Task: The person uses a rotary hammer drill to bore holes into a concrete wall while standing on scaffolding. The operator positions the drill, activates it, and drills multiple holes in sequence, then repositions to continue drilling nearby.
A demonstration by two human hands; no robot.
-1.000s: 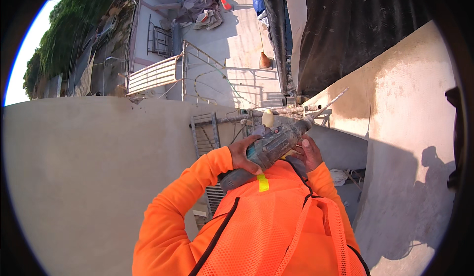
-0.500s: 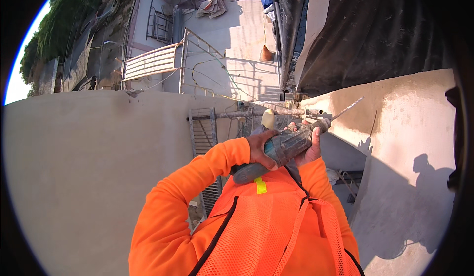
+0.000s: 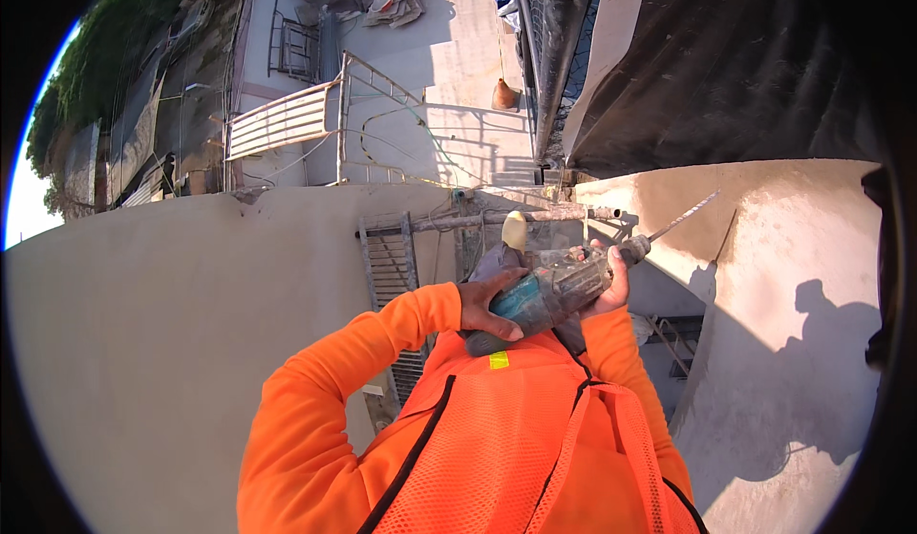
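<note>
A dusty teal and grey hammer drill [image 3: 546, 297] lies slanted across the front of my orange vest. Its long spiral bit [image 3: 684, 217] points up and to the right, apart from the right-hand wall. My left hand [image 3: 489, 307] grips the rear of the body, thumb and fingers spread around the casing. Near the chuck, my right hand [image 3: 613, 284] is wrapped round the front end, its fingertips showing on the far side. The drill's handle and trigger are mostly hidden.
Plastered walls rise on the left [image 3: 172, 314] and right [image 3: 802, 233]. Below me are a scaffold pipe [image 3: 564, 216], a slatted metal platform [image 3: 390, 262] and a pale boot tip [image 3: 514, 228]. A white scaffold frame [image 3: 287, 121], orange cone [image 3: 504, 96] and black sheeting [image 3: 735, 66] lie beyond.
The drill has turned slightly, and its bit tip sits a little further right. My left hand has shifted slightly left and down, still gripping the body. The view has tilted slightly.
</note>
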